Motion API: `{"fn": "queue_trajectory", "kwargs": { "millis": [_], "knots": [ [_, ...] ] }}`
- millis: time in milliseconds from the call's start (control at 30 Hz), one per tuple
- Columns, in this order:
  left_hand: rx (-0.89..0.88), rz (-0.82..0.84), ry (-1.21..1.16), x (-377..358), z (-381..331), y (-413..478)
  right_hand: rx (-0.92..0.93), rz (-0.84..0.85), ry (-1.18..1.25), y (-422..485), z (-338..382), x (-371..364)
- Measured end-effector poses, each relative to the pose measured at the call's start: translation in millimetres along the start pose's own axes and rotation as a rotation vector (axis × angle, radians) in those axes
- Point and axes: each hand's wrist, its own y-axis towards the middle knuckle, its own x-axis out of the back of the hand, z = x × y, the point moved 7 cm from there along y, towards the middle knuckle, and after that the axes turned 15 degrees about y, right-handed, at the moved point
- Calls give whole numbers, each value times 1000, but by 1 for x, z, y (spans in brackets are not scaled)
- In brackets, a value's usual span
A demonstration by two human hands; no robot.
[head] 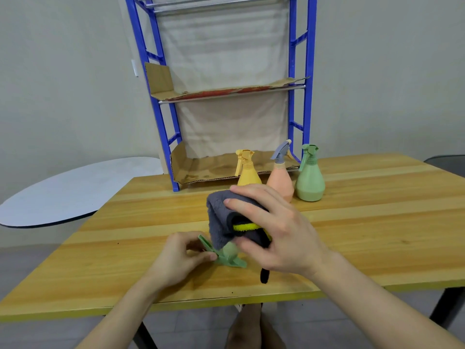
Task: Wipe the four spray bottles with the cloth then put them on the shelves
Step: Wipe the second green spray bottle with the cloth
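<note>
Held bottle [227, 255], green, lies on its side well out in front of the shelf [311, 59]. We can't tell if it is resting on the table [377, 222] or held just above it. Only the trigger head and neck show, since the cloth [220, 215] covers the body.

We read this as the wiping step on the first bottle. The left hand [176, 258] pinches the trigger end, probably to stop the bottle turning. The right hand [279, 235] is curled over the grey cloth and clamps it round the body, thumb under and fingers on top. A black tail of cloth hangs below the wrist.

The other three bottles stand upright in a row at the shelf's foot, toward its right post: yellow bottle [247, 172], peach bottle [280, 180], green bottle [310, 180]. They are close together, and the first two are partly hidden behind the right hand. They look unwiped and none is on a tier yet, so we judge the task barely begun.

For room, the lower tier carries a cardboard [208, 170] liner with its left flap turned up, and it looks bare. The middle tier has the same kind of liner. The standing row blocks the right part of the lower tier's front, so the way in is from the left of the row. The table side left of the shelf has open wood. A white table [63, 192] sits off the shelf's left, lower and apart.
</note>
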Motion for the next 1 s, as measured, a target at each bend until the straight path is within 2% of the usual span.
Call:
{"fn": "queue_trajectory", "kwargs": {
  "millis": [167,400,633,800,900,933,967,1000],
  "knots": [
    [-19,-74,29,7,3,6,-248,-142,97,-10,-27,12],
    [-267,-43,429,9,-15,12,-284,-191,197,-12,-25,12],
    [-312,-186,465,9,-13,-3,-431,-372,258,-9,-29,13],
    [-294,-251,493,13,-4,-8,-597,-271,264,-26,-24,-9],
    [-305,-333,529,13,-16,-18,-396,-42,94,-24,7,-27],
    [-223,-320,510,8,-10,-19,-347,36,85,-21,13,-35],
    [-177,-276,594,-2,1,-19,-339,69,102,-18,16,-39],
    [-80,-239,616,-1,7,-21,-355,55,123,-15,15,-40]
  ]
}}
